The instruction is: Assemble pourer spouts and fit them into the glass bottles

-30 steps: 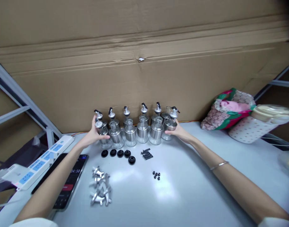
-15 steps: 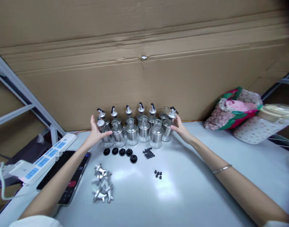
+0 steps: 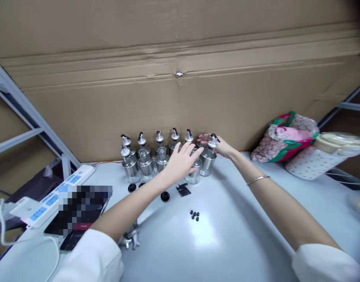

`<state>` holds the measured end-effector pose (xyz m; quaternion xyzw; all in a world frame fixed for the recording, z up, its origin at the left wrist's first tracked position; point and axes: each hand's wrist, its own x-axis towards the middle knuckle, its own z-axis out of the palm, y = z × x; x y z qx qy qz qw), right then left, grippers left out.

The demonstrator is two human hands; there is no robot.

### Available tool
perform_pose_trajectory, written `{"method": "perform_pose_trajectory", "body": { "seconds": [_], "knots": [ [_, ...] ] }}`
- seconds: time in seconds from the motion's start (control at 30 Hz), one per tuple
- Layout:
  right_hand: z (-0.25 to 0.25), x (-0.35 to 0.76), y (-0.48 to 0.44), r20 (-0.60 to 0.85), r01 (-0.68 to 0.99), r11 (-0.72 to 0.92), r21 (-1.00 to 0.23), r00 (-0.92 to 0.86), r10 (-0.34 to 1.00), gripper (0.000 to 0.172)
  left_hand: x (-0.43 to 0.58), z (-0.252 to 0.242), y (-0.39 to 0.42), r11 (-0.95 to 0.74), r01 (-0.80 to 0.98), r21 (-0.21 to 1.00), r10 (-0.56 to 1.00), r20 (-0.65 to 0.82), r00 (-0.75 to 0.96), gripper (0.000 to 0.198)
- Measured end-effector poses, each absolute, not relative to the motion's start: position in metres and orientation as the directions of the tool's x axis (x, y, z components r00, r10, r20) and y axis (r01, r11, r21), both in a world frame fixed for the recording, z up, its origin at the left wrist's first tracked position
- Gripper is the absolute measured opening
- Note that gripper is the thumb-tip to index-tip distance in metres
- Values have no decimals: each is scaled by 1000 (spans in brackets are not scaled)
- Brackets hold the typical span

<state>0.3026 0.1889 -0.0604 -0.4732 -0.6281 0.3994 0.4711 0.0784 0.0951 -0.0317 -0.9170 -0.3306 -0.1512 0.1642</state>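
Two rows of glass bottles with steel sleeves stand against the cardboard; several carry pour spouts, such as the front-left bottle (image 3: 130, 169). My left hand (image 3: 181, 162) is open, fingers spread, above the front row and partly hiding it. Behind the front-right spouted bottle (image 3: 208, 161), my right hand (image 3: 221, 145) reaches to the spoutless back-right bottle, its fingers curled around the neck. That bottle is mostly hidden. Black stoppers (image 3: 165, 196), black strip-like pieces (image 3: 183, 190) and small black rings (image 3: 194, 215) lie in front. Metal spouts (image 3: 132, 237) are partly covered by my left forearm.
At left are a power strip (image 3: 62, 192), a phone (image 3: 74, 235) and a white cable (image 3: 57, 250). On the right stand a patterned bag (image 3: 271, 141) and a dotted white jug (image 3: 311, 158). A cardboard wall (image 3: 180, 102) closes off the back.
My left hand has moved right, from the left-end bottles to above the right part of the front row. My right hand has shifted from the front-right bottle to the one behind.
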Motion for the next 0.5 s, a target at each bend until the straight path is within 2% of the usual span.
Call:
{"method": "perform_pose_trajectory", "body": {
  "seconds": [0.3,0.5],
  "knots": [
    [-83,356,159,346,381,307,-872,38,937,33,84,-37,104,-686,708,-167,600,422,680,58],
    [-94,361,120,461,487,377,-788,59,886,51,83,-30,111,-660,726,-193,599,447,664,58]
  ]
}}
